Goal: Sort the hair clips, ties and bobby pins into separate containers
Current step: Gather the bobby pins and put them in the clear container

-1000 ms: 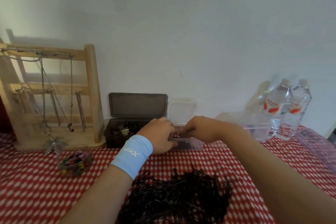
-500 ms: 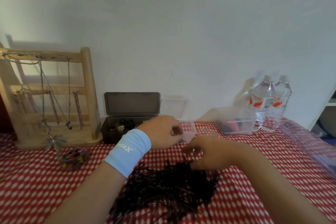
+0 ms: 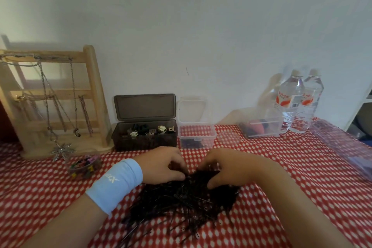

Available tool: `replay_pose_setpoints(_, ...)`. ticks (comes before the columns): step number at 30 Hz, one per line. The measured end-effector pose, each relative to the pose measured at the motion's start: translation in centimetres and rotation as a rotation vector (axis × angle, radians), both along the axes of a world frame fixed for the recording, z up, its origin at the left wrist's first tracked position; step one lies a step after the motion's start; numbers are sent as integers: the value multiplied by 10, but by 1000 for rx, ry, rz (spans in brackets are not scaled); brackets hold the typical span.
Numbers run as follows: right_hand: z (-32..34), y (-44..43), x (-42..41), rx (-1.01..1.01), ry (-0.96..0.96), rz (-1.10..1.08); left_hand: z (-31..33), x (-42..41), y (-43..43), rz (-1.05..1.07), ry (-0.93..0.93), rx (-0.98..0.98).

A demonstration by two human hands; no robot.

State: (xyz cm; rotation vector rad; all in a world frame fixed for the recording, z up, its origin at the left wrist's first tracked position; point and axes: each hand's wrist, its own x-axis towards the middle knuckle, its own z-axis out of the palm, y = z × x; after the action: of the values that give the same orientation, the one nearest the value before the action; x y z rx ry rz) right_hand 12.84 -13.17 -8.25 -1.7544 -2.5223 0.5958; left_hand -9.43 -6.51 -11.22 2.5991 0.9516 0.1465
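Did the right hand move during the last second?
Yes. The right hand came away from the small clear plastic box, toward the person, onto the pile of black bobby pins.

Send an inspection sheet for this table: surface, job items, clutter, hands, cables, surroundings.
Surface: red-and-white patterned tablecloth.
Job's things: loose pile of black bobby pins, near centre; dark box, lid up, holding clips; small clear tub, lid up, a few dark pins inside; clear box at right, dark and red contents too blurred to name; round dish of coloured clips at left.
Clutter: wooden stand hung with chains; two water bottles; clear plastic pack at far right.
Hands: left hand, blue wristband, and right hand both have fingers curled into the pile's far edge; whether they pinch pins is hidden.
Cables: nothing seen.
Surroundings: plain white wall behind.
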Motion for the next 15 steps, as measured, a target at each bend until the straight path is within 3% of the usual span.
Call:
replay_pose_setpoints(8, -7, 4, -12, 52, -114, 50, 9, -3, 2, 9, 43, -9)
replay_pose_setpoints(12, -8, 4, -13, 96, -69, 21, 8, -1, -1, 48, 34, -74)
replay_pose_setpoints(15, -12, 6, -13, 176, -79, 12, 0, 9, -6, 49, 85, 21)
